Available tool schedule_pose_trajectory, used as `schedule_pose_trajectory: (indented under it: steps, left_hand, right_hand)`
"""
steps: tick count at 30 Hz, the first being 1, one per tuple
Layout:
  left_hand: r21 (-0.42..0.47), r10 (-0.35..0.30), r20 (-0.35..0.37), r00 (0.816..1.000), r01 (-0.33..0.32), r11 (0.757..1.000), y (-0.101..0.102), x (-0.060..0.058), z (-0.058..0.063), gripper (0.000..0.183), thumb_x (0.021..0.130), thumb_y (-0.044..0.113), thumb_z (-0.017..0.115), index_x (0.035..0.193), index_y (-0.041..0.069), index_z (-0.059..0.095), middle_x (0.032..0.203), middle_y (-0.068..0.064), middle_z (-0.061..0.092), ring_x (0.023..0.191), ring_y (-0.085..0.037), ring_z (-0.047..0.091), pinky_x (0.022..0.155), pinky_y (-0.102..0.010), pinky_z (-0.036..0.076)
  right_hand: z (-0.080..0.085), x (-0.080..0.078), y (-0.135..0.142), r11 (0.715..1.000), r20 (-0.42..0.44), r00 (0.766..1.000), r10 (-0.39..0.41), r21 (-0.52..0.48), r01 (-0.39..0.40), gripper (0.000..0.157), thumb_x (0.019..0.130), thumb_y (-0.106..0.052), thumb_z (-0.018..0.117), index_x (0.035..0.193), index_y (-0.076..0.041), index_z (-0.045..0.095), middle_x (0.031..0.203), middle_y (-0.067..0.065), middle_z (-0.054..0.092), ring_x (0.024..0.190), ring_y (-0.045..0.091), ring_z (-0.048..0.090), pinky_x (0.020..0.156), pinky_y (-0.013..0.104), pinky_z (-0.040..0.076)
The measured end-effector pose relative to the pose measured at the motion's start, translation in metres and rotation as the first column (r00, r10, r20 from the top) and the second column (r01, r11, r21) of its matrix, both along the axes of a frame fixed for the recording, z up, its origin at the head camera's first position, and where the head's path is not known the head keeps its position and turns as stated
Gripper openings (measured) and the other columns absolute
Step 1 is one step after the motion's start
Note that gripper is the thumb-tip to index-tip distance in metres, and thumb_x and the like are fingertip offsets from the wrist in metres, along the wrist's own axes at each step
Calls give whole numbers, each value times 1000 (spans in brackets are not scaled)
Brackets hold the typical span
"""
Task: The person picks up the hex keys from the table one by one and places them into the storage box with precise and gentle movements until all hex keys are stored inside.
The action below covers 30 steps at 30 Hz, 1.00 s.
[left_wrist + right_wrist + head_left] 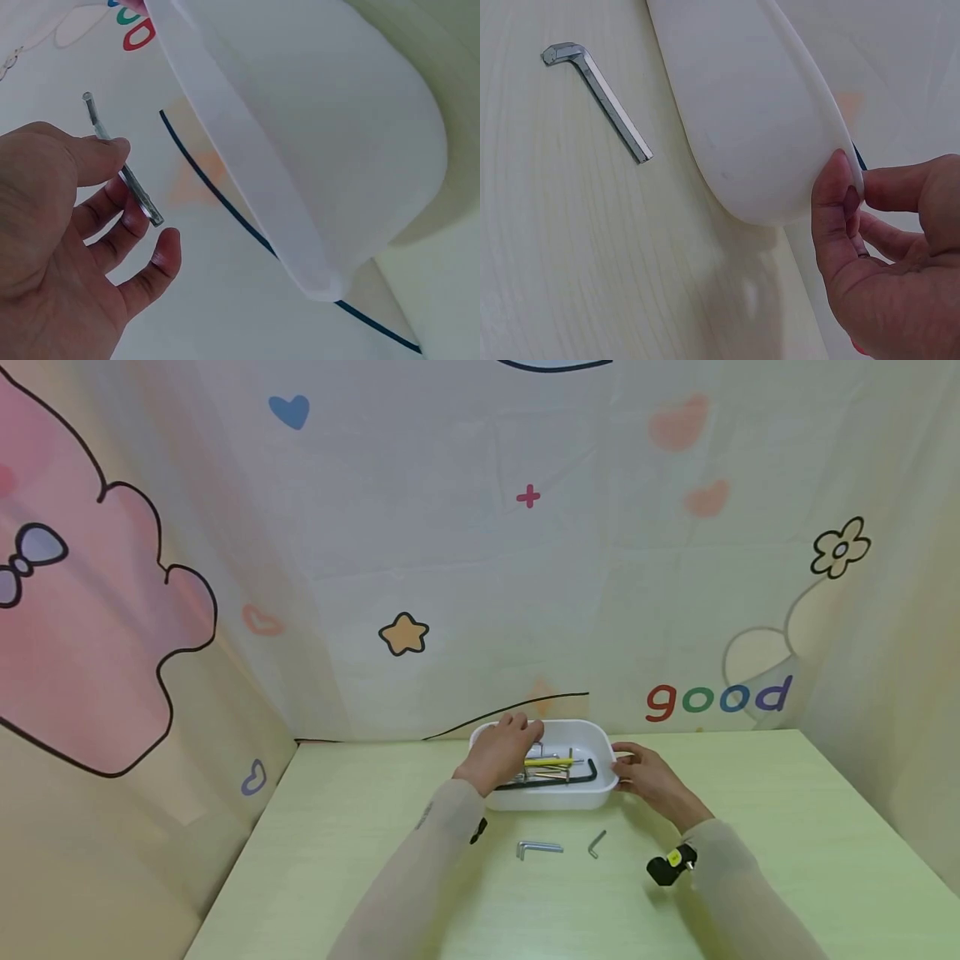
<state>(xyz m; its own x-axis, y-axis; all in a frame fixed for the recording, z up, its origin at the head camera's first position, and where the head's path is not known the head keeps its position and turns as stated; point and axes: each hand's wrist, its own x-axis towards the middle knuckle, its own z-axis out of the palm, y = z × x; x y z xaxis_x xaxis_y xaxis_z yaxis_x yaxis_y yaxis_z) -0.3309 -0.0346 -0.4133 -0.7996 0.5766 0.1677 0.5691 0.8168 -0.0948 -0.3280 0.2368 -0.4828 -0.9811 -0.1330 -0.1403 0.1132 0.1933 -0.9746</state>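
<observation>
A white plastic tray (551, 801) stands near the back of the table. My left hand (504, 752) is over its left part and pinches a small silver hex key (133, 182) between thumb and fingers, as the left wrist view shows. At the tray's right end, my right hand (654, 781) grips the rim with thumb and fingers, close up in the right wrist view. Inside the tray lie a large black hex key (556, 782), a slim yellow tool (550, 762) and several metal pieces, partly hidden by the left hand.
On the table (360, 860) in front of the tray, silver hex keys (543, 847) lie side by side. Another short hex key (597, 843) lies to their right. A printed curtain (450, 543) hangs right behind the tray.
</observation>
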Motion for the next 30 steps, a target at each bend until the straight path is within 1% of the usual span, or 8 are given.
schedule_pose_trajectory:
  steps: [6,10,14,18,23,27,30]
  left_hand:
    - [10,8,26,1000,-9,1000,4,-8,-5,22,103,17,49,123,24,53,116,2,56,100,-15,50,78,-28,49]
    - [6,9,32,999,-9,1000,7,-13,-9,22,104,18,46,124,24,52,119,2,57,103,-15,52,82,-31,51]
    - [-2,10,37,999,-10,1000,9,-16,-14,22,105,19,44,124,24,52,119,1,57,104,-16,52,87,-34,52]
    - [-8,20,46,999,-20,1000,8,-19,-19,21,104,17,47,122,23,53,117,1,58,105,-16,52,89,-35,52]
    - [-14,36,47,998,-36,999,6,-23,-26,19,102,16,51,119,24,54,114,1,58,103,-16,52,84,-34,51]
    - [-3,54,71,996,-54,999,6,-24,-27,26,100,14,54,124,24,54,118,1,58,105,-16,52,85,-34,51]
    - [5,65,87,994,-65,998,7,-24,-27,31,100,16,54,130,25,53,122,1,57,109,-16,52,87,-34,51]
  right_hand:
    - [0,0,0,1000,5,1000,-5,-1,5,51,98,-2,47,146,6,32,116,19,51,92,20,59,78,26,56]
    - [1,1,0,1000,16,1000,-8,1,8,51,98,-2,47,146,5,32,118,19,50,94,20,58,79,25,56]
    - [1,2,0,1000,21,1000,-7,-8,7,51,98,-2,47,147,6,31,116,18,50,94,19,58,79,25,56]
    - [2,2,-1,1000,25,1000,-12,-15,12,51,98,-2,48,146,5,31,115,17,50,93,19,58,78,25,56]
    - [3,1,-1,1000,33,999,-13,-22,13,52,99,-2,47,147,4,31,118,18,50,94,20,58,79,26,56]
    - [2,2,0,1000,32,999,-5,-31,6,51,99,-2,47,147,4,30,119,19,50,94,20,59,79,26,56]
    - [1,2,0,999,31,1000,0,-38,1,52,99,-2,47,147,4,30,119,19,50,94,20,59,79,25,56]
